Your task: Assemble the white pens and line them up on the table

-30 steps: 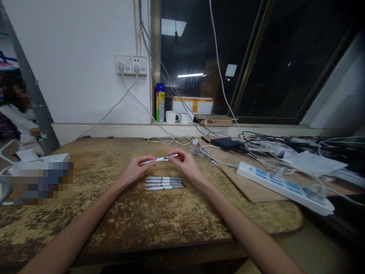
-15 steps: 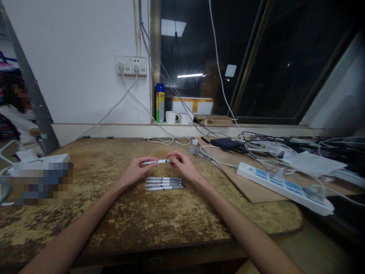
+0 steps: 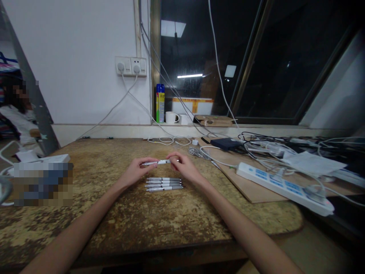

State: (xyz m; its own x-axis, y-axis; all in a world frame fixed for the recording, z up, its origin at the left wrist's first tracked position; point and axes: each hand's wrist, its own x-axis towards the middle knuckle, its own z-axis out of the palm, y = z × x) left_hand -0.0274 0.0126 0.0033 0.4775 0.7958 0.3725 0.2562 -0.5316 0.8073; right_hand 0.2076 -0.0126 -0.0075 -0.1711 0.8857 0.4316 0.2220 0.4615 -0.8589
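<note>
A white and grey pen is held level between my two hands, above the worn wooden table. My left hand pinches its left end, thumb and fingers closed. The right end is gripped by the closed fingers of my right hand, which partly hide it. Just nearer to me, several similar pens lie side by side in a row, their tips pointing left and grey grips to the right or the reverse; I cannot tell which.
To the right, a white power strip rests on a brown board among tangled cables. A black box lies behind it. A spray can and white mug stand on the sill. A person is at far left.
The fingers of my right hand have shifted very slightly around the pen's right end. Both hands still hold it in nearly the same place, and the row of pens has not moved.
</note>
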